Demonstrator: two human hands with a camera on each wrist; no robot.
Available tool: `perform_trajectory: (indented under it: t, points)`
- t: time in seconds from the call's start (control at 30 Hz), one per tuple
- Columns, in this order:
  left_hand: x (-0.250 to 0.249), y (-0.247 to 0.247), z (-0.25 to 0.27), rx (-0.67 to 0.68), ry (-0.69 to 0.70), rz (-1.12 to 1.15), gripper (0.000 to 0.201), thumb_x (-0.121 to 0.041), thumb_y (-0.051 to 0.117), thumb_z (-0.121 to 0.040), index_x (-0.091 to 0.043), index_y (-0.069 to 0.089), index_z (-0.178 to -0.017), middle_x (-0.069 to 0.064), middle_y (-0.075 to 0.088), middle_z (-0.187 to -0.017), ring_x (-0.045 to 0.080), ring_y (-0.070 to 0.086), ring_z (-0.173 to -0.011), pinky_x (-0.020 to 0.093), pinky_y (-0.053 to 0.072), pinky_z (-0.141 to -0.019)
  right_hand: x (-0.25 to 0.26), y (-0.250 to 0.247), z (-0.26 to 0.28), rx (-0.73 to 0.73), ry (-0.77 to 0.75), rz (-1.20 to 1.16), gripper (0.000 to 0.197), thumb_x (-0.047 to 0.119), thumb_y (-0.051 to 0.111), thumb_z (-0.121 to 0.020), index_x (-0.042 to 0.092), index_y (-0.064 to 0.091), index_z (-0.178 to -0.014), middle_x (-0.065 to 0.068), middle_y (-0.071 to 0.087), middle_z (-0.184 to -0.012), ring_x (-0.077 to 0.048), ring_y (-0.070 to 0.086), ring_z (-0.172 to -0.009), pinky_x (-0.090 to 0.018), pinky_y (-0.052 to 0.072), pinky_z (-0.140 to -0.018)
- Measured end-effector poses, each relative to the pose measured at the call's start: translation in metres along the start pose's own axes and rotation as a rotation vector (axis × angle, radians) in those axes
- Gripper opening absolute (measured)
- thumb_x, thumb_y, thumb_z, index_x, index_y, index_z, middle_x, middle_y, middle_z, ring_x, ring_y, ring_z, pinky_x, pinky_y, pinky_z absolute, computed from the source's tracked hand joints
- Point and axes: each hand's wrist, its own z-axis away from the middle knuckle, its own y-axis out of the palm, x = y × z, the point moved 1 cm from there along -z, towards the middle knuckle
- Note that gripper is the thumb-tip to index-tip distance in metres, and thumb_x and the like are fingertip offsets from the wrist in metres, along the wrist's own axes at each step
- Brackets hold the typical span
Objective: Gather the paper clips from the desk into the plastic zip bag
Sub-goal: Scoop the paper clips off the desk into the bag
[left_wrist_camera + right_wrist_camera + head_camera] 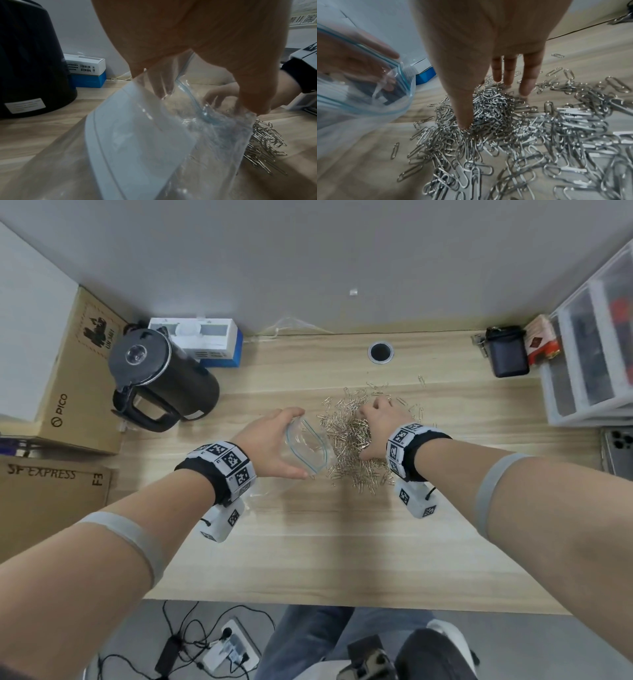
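A big heap of silver paper clips [349, 436] [505, 128] lies mid-desk, with loose ones scattered around it. My left hand [294, 443] grips the clear zip bag [308, 448] [137, 135] by its blue-edged mouth. It holds the mouth open and tilted toward the heap's left edge. The bag looks empty. My right hand [368, 428] [488, 105] is planted in the heap, with thumb and straight fingers reaching down on either side of a mound of clips. In the left wrist view, clips [264, 146] show just past the bag's right side.
A black kettle [161, 378] and a white-and-blue box [205, 340] stand at the back left beside cardboard boxes [78, 371]. At the right are a plastic drawer unit [596, 344], a black case [507, 350] and a phone [616, 446]. A cable hole [380, 351] lies behind the heap.
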Motion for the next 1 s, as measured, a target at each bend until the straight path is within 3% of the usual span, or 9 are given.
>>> perform_trajectory:
  t: [0.17,0.27,0.33,0.43,0.57,0.7,0.87,1.0]
  points:
    - [0.004,0.004,0.000,-0.005,-0.014,0.006,0.125,-0.075,0.077,-0.048,-0.024,0.028,-0.151,0.004,0.047,-0.147,0.023,0.050,-0.131,0.041,0.042,-0.110,0.000,0.003,0.000,0.035,0.072,0.045,0.122,0.067,0.085,-0.043,0.026,0.030,-0.143,-0.012,0.032,-0.137,-0.035,0.033,-0.130,-0.053,0.042,-0.103]
    - [0.007,0.010,0.000,0.002,-0.013,0.026,0.127,-0.075,0.077,-0.047,-0.021,0.029,-0.151,0.003,0.045,-0.149,0.021,0.047,-0.134,0.039,0.040,-0.112,0.005,0.013,-0.001,0.031,0.058,0.032,0.120,0.066,0.087,-0.039,0.030,0.030,-0.139,-0.010,0.030,-0.134,-0.035,0.032,-0.126,-0.055,0.048,-0.092]
    - [0.008,0.013,-0.001,-0.007,0.000,0.039,0.126,-0.071,0.080,-0.049,-0.018,0.030,-0.151,0.003,0.043,-0.151,0.020,0.045,-0.136,0.036,0.038,-0.114,0.010,0.017,-0.003,0.018,0.045,0.027,0.117,0.063,0.088,-0.041,0.031,0.031,-0.138,-0.010,0.029,-0.133,-0.034,0.033,-0.124,-0.052,0.048,-0.092]
    - [0.008,0.016,-0.002,-0.017,0.016,0.045,0.123,-0.063,0.087,-0.053,-0.015,0.032,-0.151,0.004,0.043,-0.152,0.020,0.044,-0.137,0.033,0.036,-0.115,0.015,0.020,-0.006,0.006,0.028,-0.033,0.105,0.059,0.087,-0.047,0.035,0.036,-0.135,-0.008,0.031,-0.132,-0.032,0.034,-0.122,-0.054,0.048,-0.094]
    - [0.008,0.016,-0.003,-0.017,0.020,0.037,0.122,-0.061,0.088,-0.054,-0.015,0.031,-0.152,0.003,0.043,-0.152,0.019,0.044,-0.138,0.033,0.035,-0.116,0.012,0.022,-0.008,0.011,0.000,-0.159,0.068,0.037,0.082,-0.067,0.039,0.045,-0.124,-0.003,0.032,-0.126,-0.029,0.036,-0.118,-0.055,0.047,-0.095]
    - [0.008,0.013,-0.004,0.010,0.012,0.016,0.125,-0.069,0.083,-0.052,-0.018,0.029,-0.153,0.002,0.042,-0.153,0.019,0.043,-0.138,0.036,0.036,-0.116,0.010,0.023,-0.005,-0.015,-0.012,-0.185,0.041,0.015,0.068,-0.081,0.034,0.054,-0.116,-0.006,0.037,-0.122,-0.031,0.040,-0.114,-0.046,0.044,-0.098]
    - [0.007,0.005,-0.005,0.024,0.010,-0.020,0.127,-0.075,0.078,-0.049,-0.020,0.028,-0.152,0.003,0.043,-0.151,0.021,0.045,-0.136,0.039,0.038,-0.114,0.010,0.021,-0.001,-0.012,-0.031,-0.214,0.032,0.015,0.069,-0.086,0.025,0.061,-0.116,-0.008,0.045,-0.123,-0.029,0.047,-0.116,-0.044,0.043,-0.101]
    - [0.004,0.004,-0.004,0.030,0.015,-0.028,0.127,-0.072,0.081,-0.052,-0.019,0.028,-0.153,0.003,0.042,-0.153,0.020,0.043,-0.138,0.036,0.036,-0.116,0.013,0.011,-0.002,0.025,-0.018,-0.180,0.034,-0.001,0.062,-0.083,0.016,0.066,-0.113,-0.009,0.059,-0.117,-0.025,0.059,-0.099,-0.034,0.054,-0.087]
